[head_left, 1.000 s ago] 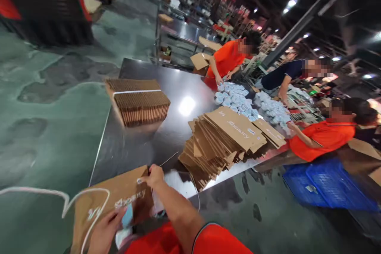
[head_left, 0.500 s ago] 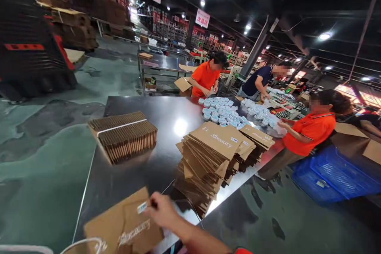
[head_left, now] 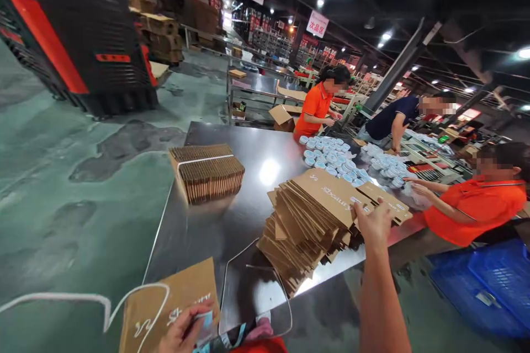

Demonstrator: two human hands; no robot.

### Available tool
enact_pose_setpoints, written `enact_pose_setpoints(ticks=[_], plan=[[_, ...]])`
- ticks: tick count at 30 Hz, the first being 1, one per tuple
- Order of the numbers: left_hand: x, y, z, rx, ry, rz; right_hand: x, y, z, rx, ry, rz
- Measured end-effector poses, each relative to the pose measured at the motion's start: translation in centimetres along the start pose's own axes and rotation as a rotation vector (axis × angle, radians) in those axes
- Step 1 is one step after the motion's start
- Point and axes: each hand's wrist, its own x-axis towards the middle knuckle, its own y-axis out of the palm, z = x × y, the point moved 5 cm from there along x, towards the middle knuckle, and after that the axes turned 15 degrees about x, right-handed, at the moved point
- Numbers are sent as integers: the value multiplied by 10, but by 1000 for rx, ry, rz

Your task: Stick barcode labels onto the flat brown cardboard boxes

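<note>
At the bottom of the head view lies a flat brown carton (head_left: 165, 303) with white lettering. My left hand (head_left: 182, 328) is over its near right part, fingers bent and closed around a small pale bluish piece (head_left: 203, 321), perhaps a label; its kind is unclear. My right hand (head_left: 375, 223) reaches out to the right edge of a leaning stack of printed flat cartons (head_left: 306, 226). Its thumb and fingers are spread apart near the top carton's label, and no carton is lifted in it.
A strapped bundle of flat cartons (head_left: 211, 171) stands on the metal table (head_left: 199, 237). Loose white strapping (head_left: 226, 281) curls near me. Several round pale-blue packs (head_left: 331, 157) lie at the far end, with three people around them. Blue crates (head_left: 484, 287) stand at right.
My right hand has moved from the near carton's label over to the stack at right. My left hand has come into view on the near carton. The view has turned left.
</note>
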Motion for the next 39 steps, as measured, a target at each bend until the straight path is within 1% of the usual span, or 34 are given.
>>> enact_pose_setpoints(ticks=[1, 2, 3, 4, 5, 6, 8, 9, 10, 11, 12, 13, 16, 21, 25, 27, 29, 31, 33, 34, 37, 39], plan=[[-3, -2, -10, -26, 19, -18, -13, -3, 7, 22, -25, -28], [-8, -4, -23, -53, 53, -19, -30, -5, 18, 91, -69, -48], [-12, -7, -35, -82, 73, -42, -50, -5, 32, 188, -137, -48], [-15, -9, -47, -118, 76, -48, -73, -1, 47, 294, -207, 0], [-17, -11, -58, -154, 81, -55, -98, 7, 61, 395, -266, 110], [-19, -13, -67, -193, 94, -65, -125, 20, 75, 487, -313, 280], [-22, -15, -81, -252, 113, -63, -185, 54, 95, 626, -341, 744], [-23, -16, -84, -282, 109, -65, -217, 71, 100, 670, -317, 973], [-25, -17, -85, -307, 96, -59, -245, 86, 102, 704, -269, 1159], [-28, -18, -86, -334, 78, -55, -267, 98, 100, 735, -202, 1282], [-30, -19, -85, -358, 58, -57, -285, 107, 98, 759, -130, 1358], [-33, -21, -84, -381, 38, -64, -298, 114, 94, 777, -63, 1400], [-38, -26, -80, -427, -8, -101, -316, 121, 87, 807, 74, 1428], [-37, -28, -65, -318, -37, -112, -324, 121, 84, 830, 171, 1466], [-32, -27, -49, -251, -43, -141, -331, 130, 73, 816, 275, 1398], [-30, -26, -44, -243, -40, -140, -337, 135, 67, 825, 333, 1391], [-28, -24, -37, -221, -50, -124, -342, 139, 62, 830, 347, 1399], [-26, -22, -28, -172, -75, -129, -346, 146, 57, 815, 300, 1388], [-22, -20, -13, -96, -108, -138, -348, 159, 50, 784, 254, 1347], [-18, -18, -4, -76, -124, -138, -349, 169, 44, 768, 255, 1317], [-4, -11, 28, -111, -166, -134, -359, 213, 19, 688, 335, 1243], [7, -8, 50, -147, -189, -152, -370, 245, 2, 629, 372, 1244]])
